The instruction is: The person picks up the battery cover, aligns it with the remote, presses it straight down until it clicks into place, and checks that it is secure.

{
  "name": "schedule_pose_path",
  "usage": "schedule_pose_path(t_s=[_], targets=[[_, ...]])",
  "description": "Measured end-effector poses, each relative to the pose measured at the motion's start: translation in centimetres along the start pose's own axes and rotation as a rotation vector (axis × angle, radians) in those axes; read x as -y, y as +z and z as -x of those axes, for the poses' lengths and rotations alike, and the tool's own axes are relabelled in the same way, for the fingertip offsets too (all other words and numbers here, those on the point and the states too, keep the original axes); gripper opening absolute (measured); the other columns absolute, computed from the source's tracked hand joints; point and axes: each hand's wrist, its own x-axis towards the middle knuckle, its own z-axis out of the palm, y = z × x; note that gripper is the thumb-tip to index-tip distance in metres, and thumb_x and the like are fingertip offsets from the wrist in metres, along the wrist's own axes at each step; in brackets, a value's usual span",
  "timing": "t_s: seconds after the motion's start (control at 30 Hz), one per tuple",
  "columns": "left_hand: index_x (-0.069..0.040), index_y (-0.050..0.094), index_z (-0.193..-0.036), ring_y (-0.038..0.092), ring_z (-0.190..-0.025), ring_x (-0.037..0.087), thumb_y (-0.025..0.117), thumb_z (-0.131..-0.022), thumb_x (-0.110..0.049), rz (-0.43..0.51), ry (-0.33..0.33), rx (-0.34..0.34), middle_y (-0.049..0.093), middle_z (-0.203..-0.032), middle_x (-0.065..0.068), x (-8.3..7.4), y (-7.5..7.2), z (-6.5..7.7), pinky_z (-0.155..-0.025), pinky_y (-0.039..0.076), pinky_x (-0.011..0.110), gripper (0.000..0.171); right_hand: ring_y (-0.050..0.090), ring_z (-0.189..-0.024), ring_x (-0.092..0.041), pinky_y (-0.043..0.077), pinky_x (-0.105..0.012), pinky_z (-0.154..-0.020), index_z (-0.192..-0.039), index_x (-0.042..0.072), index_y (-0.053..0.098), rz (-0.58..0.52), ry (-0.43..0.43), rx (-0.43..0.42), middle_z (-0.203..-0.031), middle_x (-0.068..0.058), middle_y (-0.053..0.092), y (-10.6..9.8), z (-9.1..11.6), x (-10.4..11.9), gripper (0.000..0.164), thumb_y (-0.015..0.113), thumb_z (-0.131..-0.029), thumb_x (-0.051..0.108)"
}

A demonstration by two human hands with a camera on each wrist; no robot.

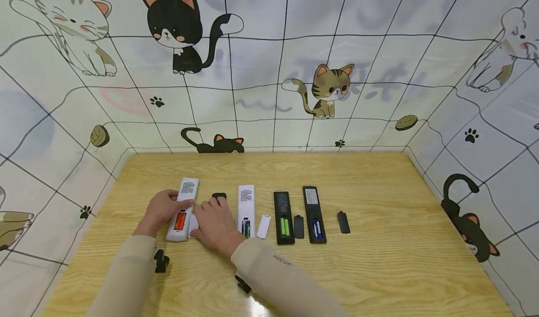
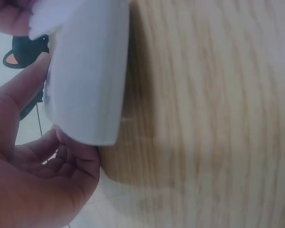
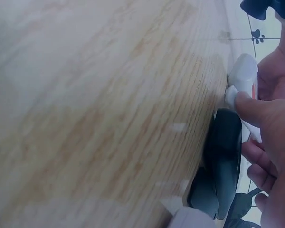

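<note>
At the table's left end lies a white remote control (image 1: pixel 187 190), face down and slightly slanted, its battery bay showing orange batteries (image 1: pixel 180 221). My left hand (image 1: pixel 162 209) grips it from the left; in the left wrist view the thumb is on one side of the remote's body (image 2: pixel 90 80) and the fingers curl at the other. My right hand (image 1: pixel 216 223) pinches a white battery cover (image 1: pixel 193 224) close beside that remote. In the right wrist view the thumb lies on the cover (image 3: pixel 231 97). A black remote (image 1: pixel 219 195) is mostly hidden beneath my right hand.
Rightward stand another white remote (image 1: pixel 246 195) with its cover (image 1: pixel 263 226), a black remote (image 1: pixel 282 204) with green batteries and a cover (image 1: pixel 299 226), and a black remote (image 1: pixel 311 209) with blue batteries and a cover (image 1: pixel 343 222). The wooden table (image 1: pixel 400 261) meets a cat-patterned cloth (image 1: pixel 261 64).
</note>
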Motion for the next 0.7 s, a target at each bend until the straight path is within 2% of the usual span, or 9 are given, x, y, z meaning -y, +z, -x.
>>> schedule_pose_path(t_s=[0.2,0.3,0.4,0.57,0.7], targets=[[0.006,0.043,-0.138,0.059,-0.097,0.025,0.069,-0.087,-0.049,0.061,0.037,0.015,0.055,-0.126,0.024,0.7,-0.5,0.2,-0.074,0.049,0.025,0.080,0.052,-0.092,-0.007,0.035,-0.029,-0.089,-0.118,0.030,0.057,-0.189,-0.005,-0.032,-0.104,0.018,0.067,-0.1,0.3,-0.3,0.035,0.058,-0.093,0.054],[0.007,0.041,-0.137,0.061,-0.092,0.019,0.069,-0.088,-0.046,0.093,0.075,0.039,0.057,-0.125,0.025,0.9,-0.9,0.4,-0.072,0.049,0.024,0.077,0.054,-0.089,-0.006,0.036,-0.029,-0.092,-0.114,0.030,0.058,-0.266,-0.036,-0.062,-0.089,0.020,0.066,-0.4,0.7,-0.7,0.028,0.058,-0.094,0.050],[0.007,0.040,-0.136,0.062,-0.084,0.013,0.067,-0.090,-0.044,0.134,0.086,0.073,0.061,-0.121,0.024,0.9,-1.2,0.7,-0.070,0.050,0.025,0.074,0.055,-0.088,-0.005,0.037,-0.030,-0.094,-0.111,0.029,0.059,-0.324,-0.068,-0.101,-0.082,0.020,0.064,-0.5,1.2,-1.2,0.025,0.057,-0.095,0.048],[0.006,0.042,-0.137,0.065,-0.082,0.011,0.064,-0.093,-0.044,0.204,0.091,0.101,0.068,-0.110,0.018,0.6,-1.4,1.5,-0.072,0.055,0.028,0.070,0.054,-0.085,-0.004,0.038,-0.031,-0.096,-0.111,0.028,0.061,-0.393,-0.088,-0.154,-0.088,0.018,0.067,-1.2,2.4,-2.6,0.025,0.059,-0.095,0.046],[0.005,0.037,-0.143,0.067,-0.089,0.012,0.064,-0.093,-0.044,0.238,0.133,0.127,0.064,-0.120,0.020,0.3,-1.3,2.2,-0.079,0.057,0.032,0.075,0.055,-0.083,-0.004,0.038,-0.031,-0.098,-0.110,0.026,0.062,-0.446,-0.105,-0.175,-0.089,0.016,0.068,-2.3,3.6,-3.9,0.024,0.061,-0.093,0.043]])
